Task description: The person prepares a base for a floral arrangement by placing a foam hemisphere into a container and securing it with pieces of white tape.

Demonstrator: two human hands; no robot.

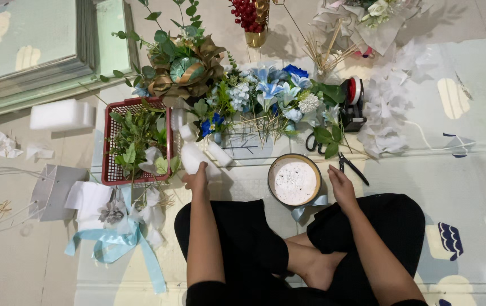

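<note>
Black clothes, bare forearms, both hands and feet uncovered.

A single head camera looked almost straight down from above the seated person. It faced the floor mat (470, 170) ahead, near enough to show both forearms.

Hands: two, at six o'clock
Red basket (107, 148): one, nine o'clock
Round tin (294, 180): one, centre
Scissors (313, 144): one
Pliers (352, 167): one
Tape dispenser (353, 105): one, two o'clock

Floor mat (470, 187); basket (107, 153), flowers (271, 93)
</note>
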